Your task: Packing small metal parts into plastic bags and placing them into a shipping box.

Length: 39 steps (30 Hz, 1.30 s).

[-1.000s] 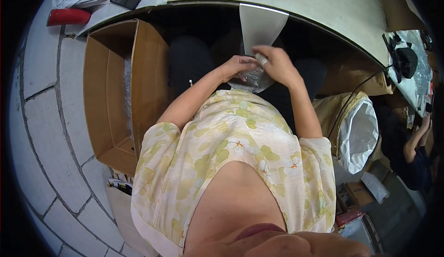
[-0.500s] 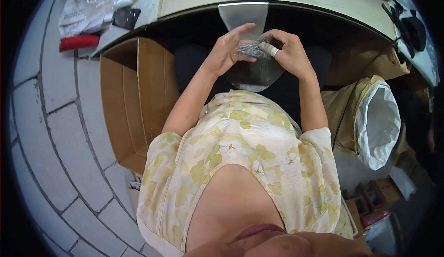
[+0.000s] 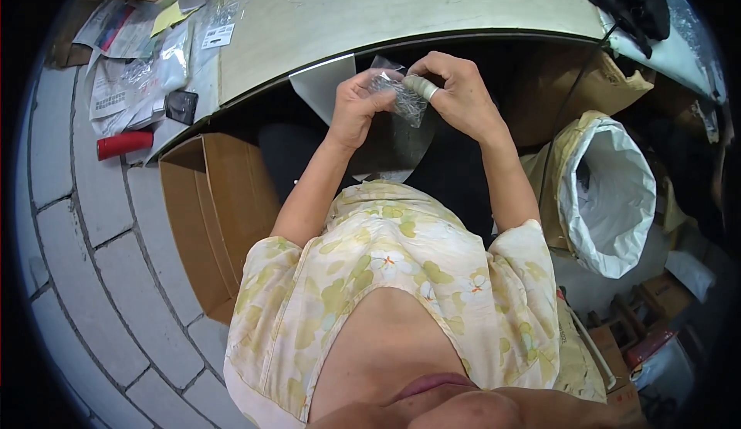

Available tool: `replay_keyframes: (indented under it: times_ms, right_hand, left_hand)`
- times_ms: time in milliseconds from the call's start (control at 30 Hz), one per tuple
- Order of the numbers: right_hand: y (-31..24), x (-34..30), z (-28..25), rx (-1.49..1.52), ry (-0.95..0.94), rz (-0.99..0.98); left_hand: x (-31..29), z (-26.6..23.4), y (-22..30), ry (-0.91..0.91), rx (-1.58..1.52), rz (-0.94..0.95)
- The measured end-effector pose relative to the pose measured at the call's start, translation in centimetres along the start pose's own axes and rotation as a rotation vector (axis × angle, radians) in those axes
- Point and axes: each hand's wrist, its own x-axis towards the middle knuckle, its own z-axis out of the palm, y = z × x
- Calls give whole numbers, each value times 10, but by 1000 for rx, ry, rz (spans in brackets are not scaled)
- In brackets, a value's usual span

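Between my two hands hangs a small clear plastic bag (image 3: pixel 409 107) holding thin silvery pieces, perhaps wire or pins; they are too fine to tell. My left hand (image 3: pixel 358 105) pinches the bag's left side between thumb and fingers. At its upper right, my right hand (image 3: pixel 457 93) closes its fingertips on the bag's edge. Pale tape wraps a finger or thumb (image 3: pixel 423 88) of that hand. Below the bag, a greyish sheet or tray (image 3: pixel 397 147) shows partly over my lap. A white panel (image 3: pixel 324 85) stands behind my left hand.
A pale table (image 3: pixel 417 4) curves across the far side. An open cardboard box (image 3: pixel 224 205) stands at my left, a white-lined sack (image 3: pixel 614 205) at my right. Papers and plastic bags (image 3: pixel 135 66), with a red cylinder (image 3: pixel 125 145), lie on the far left. Black items (image 3: pixel 637 8) rest far right.
My left hand has gone from spread fingers to a pinch on the bag. The bag now hangs more upright between both hands. The view has shifted, showing more of the table.
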Motion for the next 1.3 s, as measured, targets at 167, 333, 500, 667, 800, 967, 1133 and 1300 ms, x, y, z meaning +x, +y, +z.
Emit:
replay_keyframes:
  times_ms: [167,333,500,667,800,967,1133,1300]
  right_hand:
    - [-15,46,-33,407,6,21]
    - [16,79,-29,-249,196,-68]
    - [19,76,-28,-370,266,59]
    - [-28,48,28,-65,200,53]
    - [-42,51,63,-7,73,128]
    - [-74,78,102,135,-24,244]
    - [-89,97,139,23,-173,282]
    - [-101,122,167,-288,-349,133]
  left_hand:
    - [7,26,21,11,-479,140]
    - [3,2,7,-31,34,-250]
    - [2,5,-6,-241,-38,-342]
    - [2,-8,5,-69,-728,-17]
    - [-7,-30,29,131,-746,72]
    - [-30,-89,30,195,-775,176]
    - [-55,-115,51,159,-889,236]
    - [-58,-141,29,65,-778,254]
